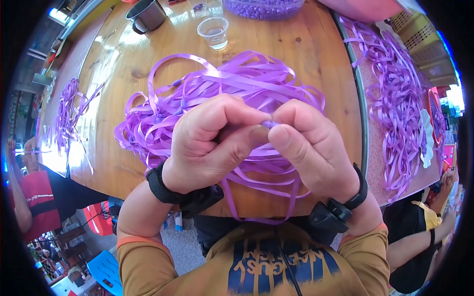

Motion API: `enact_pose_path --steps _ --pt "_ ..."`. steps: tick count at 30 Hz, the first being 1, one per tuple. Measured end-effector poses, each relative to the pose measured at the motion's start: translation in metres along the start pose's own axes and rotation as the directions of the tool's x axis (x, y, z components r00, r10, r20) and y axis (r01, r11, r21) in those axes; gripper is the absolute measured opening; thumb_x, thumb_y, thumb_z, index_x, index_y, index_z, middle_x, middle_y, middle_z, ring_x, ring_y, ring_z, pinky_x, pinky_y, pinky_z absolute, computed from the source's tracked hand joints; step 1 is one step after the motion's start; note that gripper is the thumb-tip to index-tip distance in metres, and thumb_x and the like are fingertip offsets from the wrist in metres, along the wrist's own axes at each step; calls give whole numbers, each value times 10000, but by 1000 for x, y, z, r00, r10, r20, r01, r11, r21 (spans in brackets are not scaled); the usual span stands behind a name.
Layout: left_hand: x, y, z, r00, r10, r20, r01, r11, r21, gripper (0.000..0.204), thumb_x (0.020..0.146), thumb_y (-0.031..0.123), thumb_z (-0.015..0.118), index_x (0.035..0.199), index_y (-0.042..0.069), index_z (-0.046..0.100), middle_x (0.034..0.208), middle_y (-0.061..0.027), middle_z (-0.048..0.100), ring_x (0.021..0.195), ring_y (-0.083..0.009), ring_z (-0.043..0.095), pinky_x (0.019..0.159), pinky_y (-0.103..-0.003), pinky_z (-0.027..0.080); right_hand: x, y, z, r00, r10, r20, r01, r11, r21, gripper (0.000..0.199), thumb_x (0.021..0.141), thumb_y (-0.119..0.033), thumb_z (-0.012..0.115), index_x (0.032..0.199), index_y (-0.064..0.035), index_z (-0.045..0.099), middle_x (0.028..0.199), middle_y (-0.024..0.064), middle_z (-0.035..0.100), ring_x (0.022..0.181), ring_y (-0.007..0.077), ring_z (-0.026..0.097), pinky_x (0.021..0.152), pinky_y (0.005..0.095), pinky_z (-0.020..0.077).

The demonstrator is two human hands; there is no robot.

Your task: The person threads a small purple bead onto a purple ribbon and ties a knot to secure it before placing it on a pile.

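Observation:
My left hand (210, 140) and my right hand (316, 148) meet fingertip to fingertip over the middle of the table. Both are closed in a pinch on a small bit of purple ribbon (268, 124); the fingers hide most of it, and I cannot make out whether a small plastic piece is on it. Beneath and beyond my hands lies a loose heap of shiny purple ribbon loops (227, 81), with small darker purple pieces on some strands. One ribbon loop (261, 220) hangs over the table's near edge, between my forearms.
A clear plastic cup (213, 34) and a metal mug (146, 16) stand at the far side, near a tub of small purple pieces (264, 9). More ribbon piles lie on the right (395, 108) and left (69, 113). Other people sit on both sides.

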State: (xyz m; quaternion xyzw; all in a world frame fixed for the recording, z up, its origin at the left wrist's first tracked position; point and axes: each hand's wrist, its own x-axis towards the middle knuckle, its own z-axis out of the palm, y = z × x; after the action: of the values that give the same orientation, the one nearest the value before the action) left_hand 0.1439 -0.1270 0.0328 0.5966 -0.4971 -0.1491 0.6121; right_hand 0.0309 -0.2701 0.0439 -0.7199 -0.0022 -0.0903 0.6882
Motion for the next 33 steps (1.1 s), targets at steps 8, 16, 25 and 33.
enact_pose_path --steps 8,16,25,33 --pt "2 4 1 984 -174 34 177 945 -274 96 807 64 606 873 11 560 726 5 497 617 -55 411 545 -187 327 2 -9 1 977 202 73 -214 913 346 191 900 -253 498 896 -62 512 662 -96 418 555 -5 330 494 157 253" --pt "2 3 1 967 -241 77 249 852 -461 110 818 51 606 905 -3 568 840 -23 602 770 -51 543 678 -187 449 -3 -3 2 989 137 47 -145 938 314 166 894 -208 507 922 -44 506 766 -44 477 680 19 407 594 169 333" --pt "0 6 6 961 -272 45 262 849 -459 121 833 94 588 913 9 557 844 -19 553 714 -51 481 633 -174 387 3 9 2 964 -256 -80 224 933 -283 140 872 -151 538 895 -15 512 710 61 507 585 140 477 535 244 397" --pt "-5 -6 12 979 -175 -102 152 967 -205 82 843 19 554 923 1 552 828 2 565 756 -28 506 650 -176 428 2 5 12 986 -16 -166 -13 985 -174 128 909 -143 462 926 -17 474 757 68 480 667 128 466 604 244 396"
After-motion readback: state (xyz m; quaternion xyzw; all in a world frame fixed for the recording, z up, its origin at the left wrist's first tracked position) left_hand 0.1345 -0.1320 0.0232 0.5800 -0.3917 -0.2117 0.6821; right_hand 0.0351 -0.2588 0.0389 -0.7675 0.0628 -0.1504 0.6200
